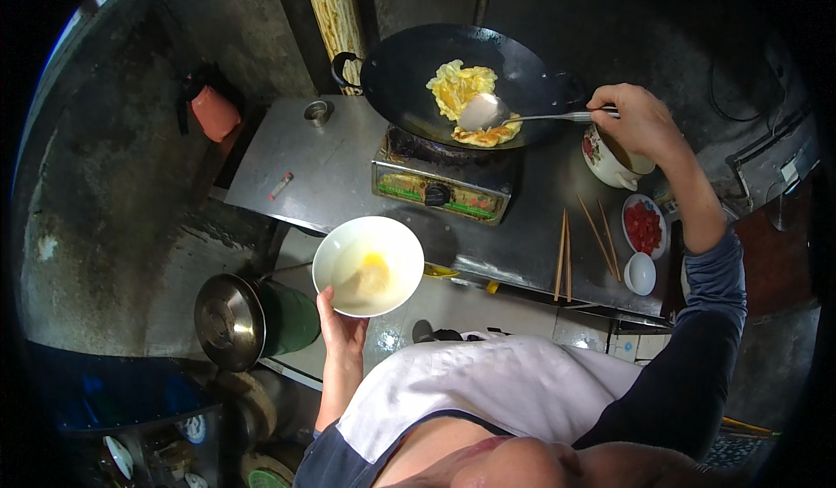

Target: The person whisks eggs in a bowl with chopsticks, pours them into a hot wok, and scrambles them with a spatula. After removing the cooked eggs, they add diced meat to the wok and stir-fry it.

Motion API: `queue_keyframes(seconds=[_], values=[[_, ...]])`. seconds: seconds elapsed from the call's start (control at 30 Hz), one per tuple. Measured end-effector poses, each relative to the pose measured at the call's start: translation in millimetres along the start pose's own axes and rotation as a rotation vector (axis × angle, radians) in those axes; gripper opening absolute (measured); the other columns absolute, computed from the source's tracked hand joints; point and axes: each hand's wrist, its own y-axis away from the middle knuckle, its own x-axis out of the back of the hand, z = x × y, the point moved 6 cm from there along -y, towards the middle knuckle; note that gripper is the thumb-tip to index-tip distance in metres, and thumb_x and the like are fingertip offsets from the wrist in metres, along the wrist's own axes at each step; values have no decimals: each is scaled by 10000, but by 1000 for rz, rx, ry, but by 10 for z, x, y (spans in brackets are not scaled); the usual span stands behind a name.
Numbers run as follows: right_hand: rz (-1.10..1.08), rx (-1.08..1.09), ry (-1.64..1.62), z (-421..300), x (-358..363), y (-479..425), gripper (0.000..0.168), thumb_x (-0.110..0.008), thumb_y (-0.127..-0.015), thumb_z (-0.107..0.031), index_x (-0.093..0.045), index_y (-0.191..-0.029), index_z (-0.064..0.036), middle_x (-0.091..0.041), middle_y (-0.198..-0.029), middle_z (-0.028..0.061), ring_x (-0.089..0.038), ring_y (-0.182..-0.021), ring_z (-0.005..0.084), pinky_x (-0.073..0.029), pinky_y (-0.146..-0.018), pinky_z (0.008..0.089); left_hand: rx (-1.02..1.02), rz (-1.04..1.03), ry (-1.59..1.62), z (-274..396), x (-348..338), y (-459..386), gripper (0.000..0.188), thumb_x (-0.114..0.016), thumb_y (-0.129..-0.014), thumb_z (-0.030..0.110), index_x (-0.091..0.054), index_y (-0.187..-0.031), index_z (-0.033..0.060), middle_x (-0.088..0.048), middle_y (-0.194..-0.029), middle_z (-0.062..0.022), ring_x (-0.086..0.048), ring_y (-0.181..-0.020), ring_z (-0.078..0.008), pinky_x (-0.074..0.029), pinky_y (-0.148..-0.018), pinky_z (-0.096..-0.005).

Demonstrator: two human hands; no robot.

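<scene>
My left hand [343, 328] holds a white bowl [336, 259] by its near rim, in front of the counter edge; a little yellow egg residue shows inside. In my right hand [637, 119] is the handle of a metal ladle or spatula [484, 112]. Its head rests on cooked egg [457, 83] in a dark wok [398, 90]. A browned, folded part of the egg [490, 137] lies at the near side of the head. Under the wok sits a gas stove [441, 184] with a black knob.
Below my right hand stands a floral enamel pot [610, 161] holding liquid. Near it are a plate of chopped red pieces [643, 227], a small white bowl [640, 274] and chopsticks [563, 256]. A small metal cup [317, 114] and a lighter [281, 186] lie on the counter's left.
</scene>
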Motion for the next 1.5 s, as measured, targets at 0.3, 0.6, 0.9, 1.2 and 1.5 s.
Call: queue_keyframes(seconds=[0.3, 0.6, 0.9, 1.2, 1.5], values=[[-1, 2, 222, 69, 118, -238, 137, -599, -800, -167, -646, -894, -79, -645, -890, 113, -612, -857, 282, -484, -727, 377, 11, 8, 19, -32, -28, 14, 601, -517, -800, 391, -409, -1288, 55, -515, -1243, -126, -537, -1103, -283, -488, -852, -377], [-21, 125, -11, -169, 438, -199, 182, -631, -797, -183, -667, -940, -77, -648, -892, 102, -619, -839, 244, -481, -745, 342, -7, 23, 9, 2, 35, 22, 617, -553, -787, 393, -400, -1277, 51, -508, -1233, -131, -532, -1101, -285, -474, -897, -394], [-46, 121, 273, -297, 283, -111, 98, -649, -753, -120, -643, -830, -59, -636, -791, 119, -622, -774, 275, -486, -672, 365, -10, 17, 49, -20, 41, 8, 620, -543, -786, 378, -395, -1286, 43, -513, -1232, -139, -541, -1088, -297, -496, -843, -385], [-130, 19, 268, -139, 240, -260, 131, -615, -764, -122, -635, -871, -50, -635, -812, 127, -611, -792, 296, -473, -676, 377, -25, 22, 52, 32, 131, 21, 622, -548, -788, 394, -394, -1284, 51, -515, -1230, -130, -550, -1077, -290, -501, -809, -373], [-34, 104, 253, -207, 298, -325, 139, -628, -768, -141, -640, -871, -50, -637, -823, 127, -610, -810, 295, -472, -695, 384, -18, 17, 43, 67, 177, 52, 637, -547, -787, 396, -384, -1294, 45, -498, -1251, -132, -528, -1107, -296, -479, -881, -400]])
